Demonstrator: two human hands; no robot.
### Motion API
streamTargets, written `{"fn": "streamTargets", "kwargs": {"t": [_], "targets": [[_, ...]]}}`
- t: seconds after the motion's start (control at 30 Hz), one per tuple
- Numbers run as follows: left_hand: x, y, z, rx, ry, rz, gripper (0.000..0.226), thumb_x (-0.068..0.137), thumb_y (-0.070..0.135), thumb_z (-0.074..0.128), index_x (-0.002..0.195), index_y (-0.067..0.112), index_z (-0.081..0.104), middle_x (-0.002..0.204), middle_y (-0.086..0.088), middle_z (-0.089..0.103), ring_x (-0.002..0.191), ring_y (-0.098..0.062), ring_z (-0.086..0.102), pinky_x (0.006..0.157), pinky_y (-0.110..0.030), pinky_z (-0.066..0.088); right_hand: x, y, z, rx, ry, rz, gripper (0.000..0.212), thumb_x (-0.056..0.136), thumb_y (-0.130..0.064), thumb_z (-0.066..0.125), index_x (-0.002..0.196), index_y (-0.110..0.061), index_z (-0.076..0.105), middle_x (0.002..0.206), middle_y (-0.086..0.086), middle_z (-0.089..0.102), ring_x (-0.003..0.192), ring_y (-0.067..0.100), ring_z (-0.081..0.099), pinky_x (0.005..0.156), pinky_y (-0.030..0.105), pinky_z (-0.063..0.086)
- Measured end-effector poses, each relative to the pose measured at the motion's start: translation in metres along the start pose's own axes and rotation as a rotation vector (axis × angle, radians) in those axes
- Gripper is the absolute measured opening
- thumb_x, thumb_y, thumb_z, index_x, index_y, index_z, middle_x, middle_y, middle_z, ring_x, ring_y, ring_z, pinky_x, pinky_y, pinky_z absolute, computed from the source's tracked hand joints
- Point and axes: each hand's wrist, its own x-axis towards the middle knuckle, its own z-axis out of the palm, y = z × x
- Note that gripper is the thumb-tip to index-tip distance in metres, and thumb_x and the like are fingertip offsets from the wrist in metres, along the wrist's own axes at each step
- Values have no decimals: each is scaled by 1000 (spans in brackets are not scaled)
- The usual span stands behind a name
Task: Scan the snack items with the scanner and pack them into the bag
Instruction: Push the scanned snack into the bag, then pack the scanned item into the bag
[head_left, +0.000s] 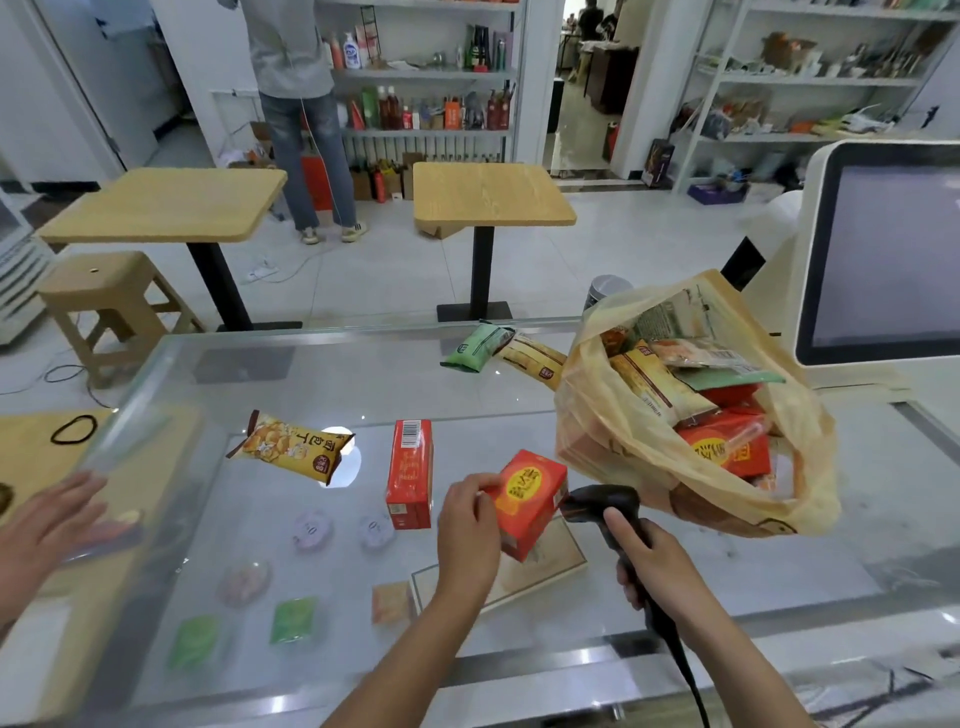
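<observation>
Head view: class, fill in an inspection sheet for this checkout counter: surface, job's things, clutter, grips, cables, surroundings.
Surface: glass counter, goods beneath.
Job's things: red box at scanner; bag part filled; yellow pack, second box, green pack unpacked.
Clutter: black loop at left.
Grips: left hand holds red box; right hand holds scanner.
Cables: cord from scanner; floor leads.
Surroundings: tables, stool, shelves, monitor, person.

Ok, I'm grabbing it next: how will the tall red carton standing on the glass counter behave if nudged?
The tall red carton stands on its narrow end, so a push near the top could tip it. Its sharp edges suggest stiff cardboard, firm to grip. On the smooth glass counter a low push may slide it.
</observation>
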Motion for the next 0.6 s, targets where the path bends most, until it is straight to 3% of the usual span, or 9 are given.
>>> {"fn": "streamTargets", "kwargs": {"t": [0.03, 0.1, 0.2, 0.3, 0.4, 0.5, 0.6], "targets": [[-5, -9, 3, 247, 22, 118, 17, 99, 27, 44, 109, 27, 57, 127, -1, 49, 123, -19, 45, 90, -16, 42, -1, 1, 0, -1, -2, -2, 44, 94, -46, 49, 91, -3, 55, 54, 4, 54, 43, 18, 48, 44, 28, 38], [-14, -22, 5, 610, 100, 422, 35, 91, 45, 50, 121, 27, 54, 139, -7, 38, 130, -25, 32, 102, -34, 34, -4, 0, 0, -5, -18, -9, 43, 95, -45, 48, 92, -2, 54, 54, 6, 55, 43, 18, 50, 44, 27, 40], [-23, -35, 9, 782, -37, 639, 70, 67, 53, 75, 126, 27, 48, 137, -5, 37, 120, -26, 36, 90, -39, 49, -6, -5, -3, 68, -77, 40, 43, 94, -45, 50, 98, -3, 55, 63, 11, 59, 49, 22, 58, 47, 29, 47], [-24, -42, 9, 577, -15, 604, 68, 70, 38, 79, 127, 32, 43, 131, 5, 40, 117, -19, 36, 79, -28, 55, -10, -13, -9, 148, -175, 110, 49, 90, -50, 53, 103, -2, 55, 62, 9, 56, 48, 19, 52, 46, 28, 42], [-15, -37, -6, 219, -8, 432, 36, 86, 53, 51, 120, 43, 43, 119, 22, 46, 113, -9, 48, 83, -23, 52, -20, -22, -15, 175, -196, 124, 56, 88, -57, 47, 104, -4, 56, 56, 2, 47, 44, 14, 41, 43, 24, 34], [-11, -39, -11, 292, 24, 417, 48, 88, 66, 26, 127, 39, 37, 123, 14, 51, 110, -9, 54, 85, -27, 55, -31, -36, -25, 207, -193, 119, 69, 84, -65, 43, 109, -2, 57, 56, 2, 44, 42, 14, 37, 41, 23, 32], [-16, -36, -7, 401, 1, 331, 58, 89, 61, 23, 137, 32, 35, 127, 8, 49, 109, -7, 51, 87, -24, 51, -42, -60, -35, 243, -232, 159, 77, 82, -70, 41, 111, -1, 57, 55, 3, 42, 40, 13, 35, 38, 22, 30]]}}
